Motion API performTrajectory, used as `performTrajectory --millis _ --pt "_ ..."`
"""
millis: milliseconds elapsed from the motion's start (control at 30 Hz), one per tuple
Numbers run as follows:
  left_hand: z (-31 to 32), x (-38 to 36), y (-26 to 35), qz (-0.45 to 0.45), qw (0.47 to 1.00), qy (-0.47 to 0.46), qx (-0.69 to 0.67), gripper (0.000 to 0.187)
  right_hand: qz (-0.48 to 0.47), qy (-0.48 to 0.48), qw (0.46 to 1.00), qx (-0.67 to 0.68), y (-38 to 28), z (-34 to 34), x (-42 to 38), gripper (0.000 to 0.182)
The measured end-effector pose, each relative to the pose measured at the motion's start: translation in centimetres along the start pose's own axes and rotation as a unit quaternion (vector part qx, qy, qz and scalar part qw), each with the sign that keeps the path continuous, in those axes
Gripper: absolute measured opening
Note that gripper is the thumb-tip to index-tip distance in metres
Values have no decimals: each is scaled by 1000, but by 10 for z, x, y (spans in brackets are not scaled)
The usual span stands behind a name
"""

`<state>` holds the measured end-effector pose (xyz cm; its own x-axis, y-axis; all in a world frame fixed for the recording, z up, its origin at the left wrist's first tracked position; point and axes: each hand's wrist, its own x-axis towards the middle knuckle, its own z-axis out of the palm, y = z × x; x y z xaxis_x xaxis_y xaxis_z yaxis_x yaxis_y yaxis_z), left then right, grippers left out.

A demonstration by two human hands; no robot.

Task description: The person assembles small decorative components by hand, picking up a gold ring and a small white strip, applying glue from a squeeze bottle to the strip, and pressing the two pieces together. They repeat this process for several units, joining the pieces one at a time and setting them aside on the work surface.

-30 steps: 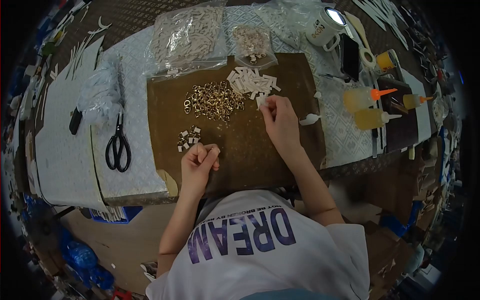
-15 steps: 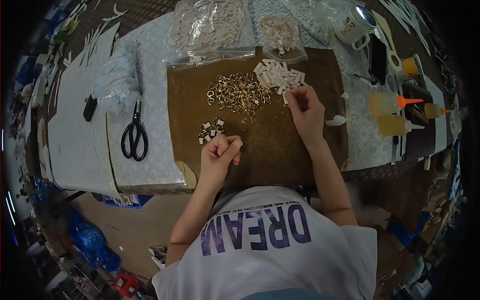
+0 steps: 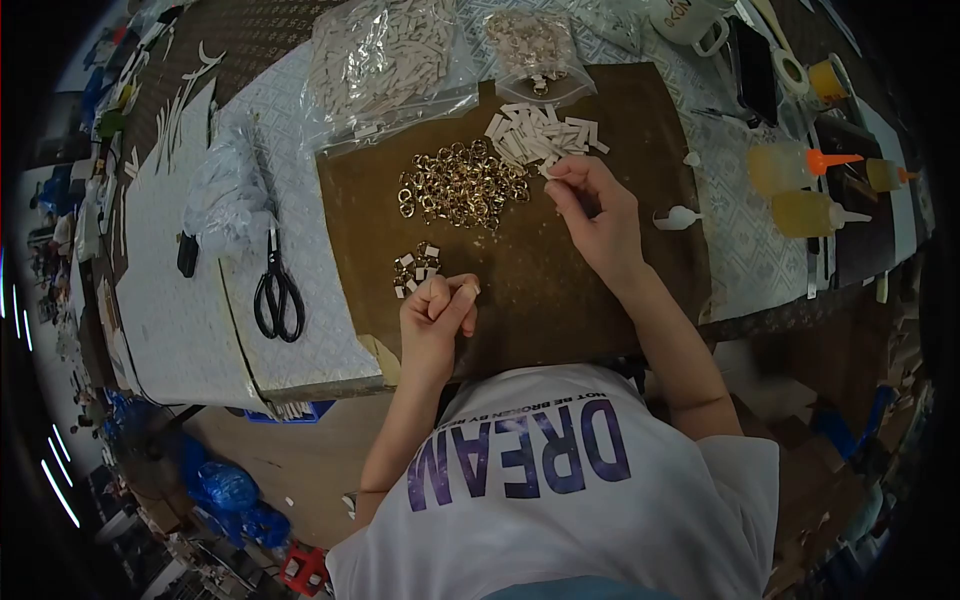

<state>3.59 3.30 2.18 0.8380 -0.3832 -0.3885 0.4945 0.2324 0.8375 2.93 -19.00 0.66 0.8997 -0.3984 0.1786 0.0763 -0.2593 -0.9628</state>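
Note:
My right hand (image 3: 608, 222) is at the near edge of a pile of short white strips (image 3: 528, 137), thumb and forefinger pinching one small white strip (image 3: 546, 171). My left hand (image 3: 432, 325) is closed above the near part of the brown mat (image 3: 540, 300), thumb pressed against the forefinger. Whatever sits between those fingers is too small to make out. Just beyond it lies a small cluster of gold metal clasps with white strips on them (image 3: 418, 262). A larger heap of bare gold clasps (image 3: 465, 185) spreads between the two hands, farther back.
Bags of white strips (image 3: 380, 55) and of small parts (image 3: 533, 45) lie along the back. Black scissors (image 3: 278, 300) and a crumpled plastic bag (image 3: 228, 185) are on the left. Glue bottles (image 3: 800, 214), a phone (image 3: 752, 70), tape (image 3: 790, 72) and a mug (image 3: 690, 20) stand right.
My right hand has shifted left and away from me, closer against the white strips. My left hand stays closed near the finished-looking cluster. The whole view has turned slightly.

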Motion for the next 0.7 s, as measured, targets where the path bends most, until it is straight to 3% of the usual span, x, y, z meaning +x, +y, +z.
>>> performTrajectory --millis 400,700 --pt "-2 0 -2 -3 1000 -2 -4 43 -35 -18 999 -24 -4 3 0 9" --pt "1 -11 4 7 999 32 28 40 7 -19 1000 -12 -3 2 0 11"
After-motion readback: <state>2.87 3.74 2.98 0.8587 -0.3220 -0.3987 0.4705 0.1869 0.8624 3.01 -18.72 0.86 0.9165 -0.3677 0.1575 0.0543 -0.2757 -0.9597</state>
